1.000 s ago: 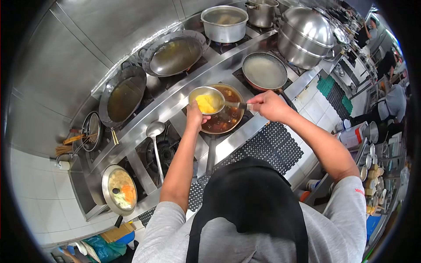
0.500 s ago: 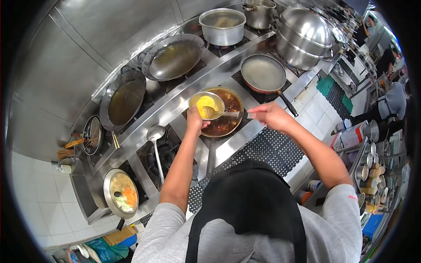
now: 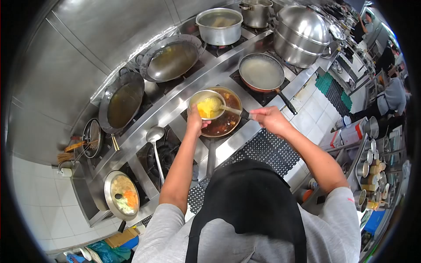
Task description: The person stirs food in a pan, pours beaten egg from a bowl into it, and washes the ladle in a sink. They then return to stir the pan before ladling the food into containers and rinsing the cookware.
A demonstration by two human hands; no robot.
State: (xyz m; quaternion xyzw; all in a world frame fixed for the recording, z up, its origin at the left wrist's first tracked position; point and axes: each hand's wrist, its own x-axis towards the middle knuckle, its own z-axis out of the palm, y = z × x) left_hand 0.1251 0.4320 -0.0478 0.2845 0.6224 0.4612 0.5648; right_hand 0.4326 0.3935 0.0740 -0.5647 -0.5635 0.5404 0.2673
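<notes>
My left hand [image 3: 197, 121] is wrapped around the side of a small metal bowl [image 3: 198, 97], which it keeps above a pan. Yellow liquid that looks like beaten egg [image 3: 203, 110] lies in this bowl. My right hand [image 3: 269, 119] grips the dark end of a metal spoon [image 3: 231, 110], whose yellow-coated head is over the inside of the bowl. Yellow liquid trails down from the spoon's head. Below, partly hidden by the bowl, the frying pan [image 3: 235, 97] contains dark brown sauce with pieces in it; its handle points towards me.
A ladle [image 3: 155, 134] rests over a burner on the left. Near it stands a lidded pan of vegetables [image 3: 123, 196]. Two woks [image 3: 173, 59], a pot [image 3: 219, 34], a steamer [image 3: 300, 41] and a pan of pale liquid [image 3: 262, 73] occupy the stove. People are at far right.
The spoon's head has lifted and turned within the bowl, and yellow liquid now runs from it. My right hand has shifted slightly right; my left hand stays nearly still.
</notes>
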